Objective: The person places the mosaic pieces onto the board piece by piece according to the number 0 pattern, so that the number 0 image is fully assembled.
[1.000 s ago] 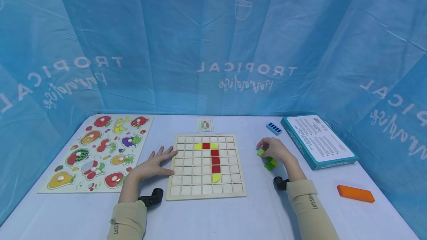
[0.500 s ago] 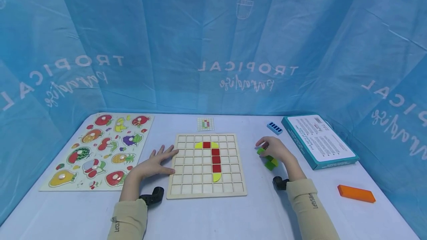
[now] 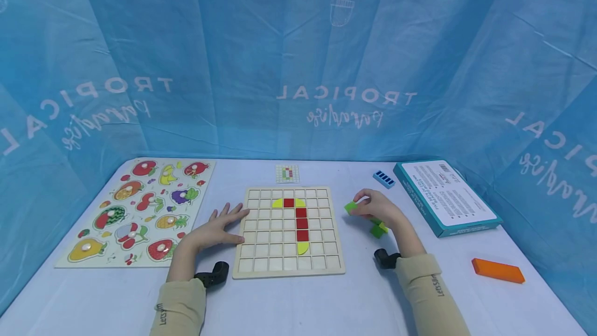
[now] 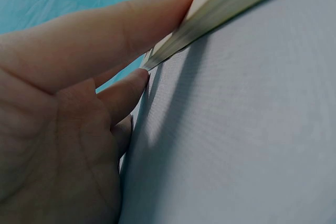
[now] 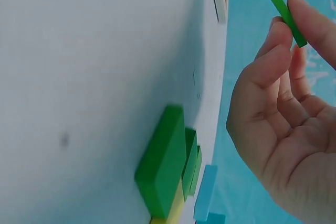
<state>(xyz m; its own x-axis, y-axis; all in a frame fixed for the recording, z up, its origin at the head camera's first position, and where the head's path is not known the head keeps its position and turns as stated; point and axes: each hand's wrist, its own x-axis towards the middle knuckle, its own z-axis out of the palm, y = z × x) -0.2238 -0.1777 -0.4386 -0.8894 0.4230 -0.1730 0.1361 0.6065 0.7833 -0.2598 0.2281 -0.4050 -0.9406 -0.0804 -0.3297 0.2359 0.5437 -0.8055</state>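
Observation:
My right hand [image 3: 379,207] pinches a small green square tile [image 5: 289,20] between thumb and fingertips, raised over the table in the right wrist view. Below it lie several loose green tiles [image 5: 163,163] with a yellow piece [image 5: 176,203] among them. My left hand [image 3: 213,232] has its fingers spread, with thumb and fingertips at the left edge of the wooden grid board [image 3: 261,276]. Set in the board are several red squares [image 3: 302,224] in a column, another red one at the top, and yellow rounded pieces [image 3: 303,248] at the ends.
A small pattern card [image 3: 287,173] lies behind the board. At left is a fruit puzzle board [image 3: 140,206]. To the right are a blue slotted block [image 3: 384,179], a teal-edged box [image 3: 448,198] and an orange block [image 3: 498,270]. A blue curtain [image 3: 252,66] hangs behind.
My right hand has lifted a green tile from the loose pile and moved slightly left and away with it. The left hand stays at the board's edge.

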